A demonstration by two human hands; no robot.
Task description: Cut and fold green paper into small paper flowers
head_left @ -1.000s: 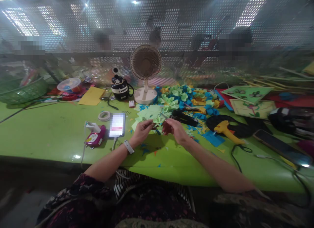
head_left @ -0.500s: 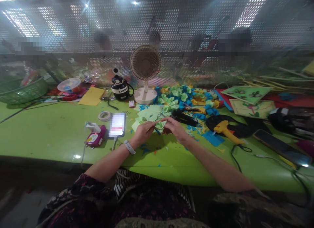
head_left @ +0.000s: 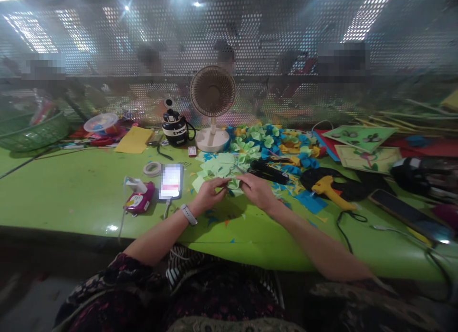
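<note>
Between my two hands is a small folded light green paper piece point(head_left: 234, 184), shaped like a flower. My left hand point(head_left: 211, 193) pinches its left edge with thumb and fingers. From the right, my right hand point(head_left: 256, 190) is closed on the same piece, with its fingertips partly hidden. A slim greyish tip shows just above the right fingers; I cannot make out what it is. Right behind the hands lie light green paper pieces point(head_left: 219, 167) and a black stapler point(head_left: 268, 171). Blue, yellow and green paper flowers point(head_left: 263, 136) are heaped farther back.
A white fan point(head_left: 212, 93) and a dark bottle point(head_left: 174, 129) stand at the back. To the left are a lit phone point(head_left: 171, 181), a tape roll point(head_left: 152, 169) and a purple power bank point(head_left: 140, 198). A yellow glue gun point(head_left: 331, 191) and a dark phone point(head_left: 411, 215) lie right.
My right hand has turned over the paper piece, its fingers now lower and more closed. The left fingers have shifted slightly and still pinch the paper.
</note>
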